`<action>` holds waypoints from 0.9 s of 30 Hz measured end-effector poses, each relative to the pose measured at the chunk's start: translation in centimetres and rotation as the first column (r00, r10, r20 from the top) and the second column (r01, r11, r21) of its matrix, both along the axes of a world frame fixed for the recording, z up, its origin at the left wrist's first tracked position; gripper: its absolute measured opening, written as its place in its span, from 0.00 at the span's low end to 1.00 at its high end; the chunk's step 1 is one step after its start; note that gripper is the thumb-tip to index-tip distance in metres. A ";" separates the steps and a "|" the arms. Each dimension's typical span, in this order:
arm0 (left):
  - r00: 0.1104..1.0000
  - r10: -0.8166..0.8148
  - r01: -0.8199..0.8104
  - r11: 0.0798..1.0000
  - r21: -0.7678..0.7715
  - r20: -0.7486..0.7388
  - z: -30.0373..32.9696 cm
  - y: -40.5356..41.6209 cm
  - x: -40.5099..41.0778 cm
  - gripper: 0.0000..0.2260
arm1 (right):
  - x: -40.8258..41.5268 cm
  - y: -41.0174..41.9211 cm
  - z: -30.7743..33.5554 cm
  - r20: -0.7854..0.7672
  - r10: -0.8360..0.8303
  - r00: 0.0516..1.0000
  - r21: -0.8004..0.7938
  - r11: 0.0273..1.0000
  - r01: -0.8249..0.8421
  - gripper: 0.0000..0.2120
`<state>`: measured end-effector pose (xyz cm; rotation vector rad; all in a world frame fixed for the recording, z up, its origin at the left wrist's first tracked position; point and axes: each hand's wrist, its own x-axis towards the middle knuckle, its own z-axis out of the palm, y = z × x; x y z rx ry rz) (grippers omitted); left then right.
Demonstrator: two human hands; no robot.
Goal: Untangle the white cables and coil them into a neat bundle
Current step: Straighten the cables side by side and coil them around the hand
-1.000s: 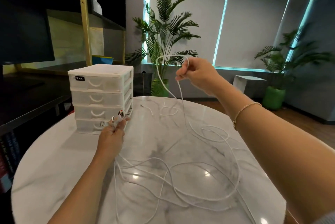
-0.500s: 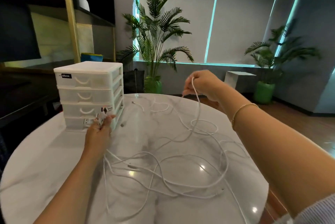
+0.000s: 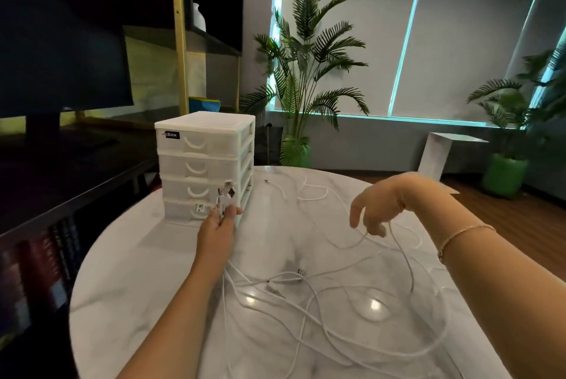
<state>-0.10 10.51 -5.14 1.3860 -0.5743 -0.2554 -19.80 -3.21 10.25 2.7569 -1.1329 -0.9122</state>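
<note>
Several white cables point(image 3: 321, 296) lie tangled in loose loops over the round marble table point(image 3: 131, 286). My left hand point(image 3: 219, 225) grips a bunch of cable ends, their plugs point(image 3: 225, 194) sticking up in front of the drawer unit. My right hand point(image 3: 379, 204) hovers low over the table's far middle, fingers pointing down and loosely curled. One cable strand point(image 3: 398, 243) hangs from those fingers and runs down to the tangle. A loose plug point(image 3: 300, 272) lies on the table between my arms.
A white plastic drawer unit point(image 3: 205, 164) stands on the table's far left. Behind it are a dark desk with a monitor point(image 3: 61, 50) and shelving. Potted palms point(image 3: 309, 72) and a white side table point(image 3: 438, 152) stand by the blinds; the wooden floor lies to the right.
My right hand has dropped from chest height to just above the table, and the raised cable loop has fallen with it. My left hand keeps its grip on the plugs.
</note>
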 end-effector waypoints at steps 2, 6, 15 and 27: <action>0.999 -0.006 0.006 1.000 -0.012 -0.040 0.0 0.0 0.0 0.12 | 2.5 1.7 -1.0 0.029 0.110 0.994 -0.266 0.959 -0.098 0.18; 0.990 -0.022 0.019 1.000 -0.021 -0.137 0.2 0.1 -0.4 0.14 | 5.4 3.2 -6.9 0.125 0.407 0.905 -0.332 0.877 -0.349 0.27; 0.988 -0.036 0.035 0.999 -0.015 -0.151 0.7 0.2 -0.6 0.19 | 6.0 1.7 -10.5 0.481 0.301 0.823 -0.231 0.949 -0.212 0.15; 0.993 -0.100 0.103 0.993 0.052 -0.062 0.6 0.6 -1.5 0.25 | 11.1 7.9 -10.9 0.788 -0.601 0.132 0.595 0.687 -0.418 0.12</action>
